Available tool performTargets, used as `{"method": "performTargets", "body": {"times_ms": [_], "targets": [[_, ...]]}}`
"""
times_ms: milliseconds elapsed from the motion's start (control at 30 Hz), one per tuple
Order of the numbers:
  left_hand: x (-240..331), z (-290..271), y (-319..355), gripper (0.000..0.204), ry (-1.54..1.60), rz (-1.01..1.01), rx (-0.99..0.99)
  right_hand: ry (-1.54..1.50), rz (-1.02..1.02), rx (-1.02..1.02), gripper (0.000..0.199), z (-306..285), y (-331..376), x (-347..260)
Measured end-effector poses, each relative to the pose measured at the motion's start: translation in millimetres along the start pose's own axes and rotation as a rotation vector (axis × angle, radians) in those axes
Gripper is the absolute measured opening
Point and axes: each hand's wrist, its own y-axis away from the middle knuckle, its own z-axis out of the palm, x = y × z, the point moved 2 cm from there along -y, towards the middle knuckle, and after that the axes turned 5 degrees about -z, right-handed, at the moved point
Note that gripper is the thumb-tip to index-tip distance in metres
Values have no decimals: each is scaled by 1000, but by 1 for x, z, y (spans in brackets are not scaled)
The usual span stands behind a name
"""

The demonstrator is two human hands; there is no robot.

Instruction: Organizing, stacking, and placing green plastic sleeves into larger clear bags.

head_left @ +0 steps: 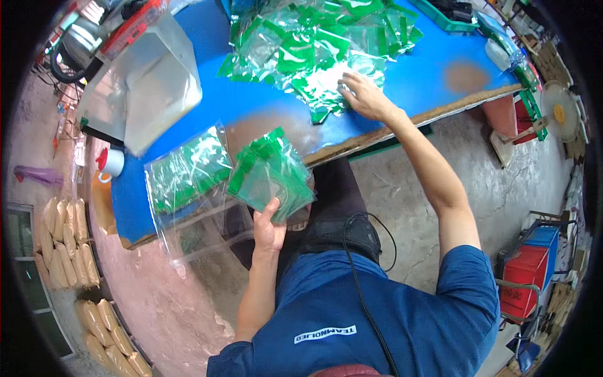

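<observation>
My left hand (269, 231) grips a fanned stack of green-and-clear plastic packets (267, 166) in front of the table's near edge, thumb on top. My right hand (366, 98) reaches over the table to the near right side of a large loose pile of similar packets (298, 53); its fingers are slightly apart and touch the pile, and nothing shows held in them. Left of the held stack lies a big clear plastic bag (191, 169) with green packets inside. Its clear lower end hangs past the table edge.
The blue table (414, 81) has worn brown edges. A translucent open-sided bin (163, 85) and a white mug (113, 162) stand at its left, a teal tray (440, 17) at the far right. A red-and-blue box (527, 276) stands right; brown filled bags (69, 251) are stacked left.
</observation>
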Motion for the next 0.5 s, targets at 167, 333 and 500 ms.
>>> {"method": "performTargets", "body": {"times_ms": [167, 333, 500], "targets": [[-3, -10, 5, 50, 60, 0, -11, 259, 71, -89, 39, 3, -16, -53], [-1, -2, 13, 64, 230, -133, -48, 294, 110, -95, 47, 18, -19, -101], [2, 27, 13, 60, 544, -208, -189, 99, 109, -135, 43, 33, 6, -161]]}}
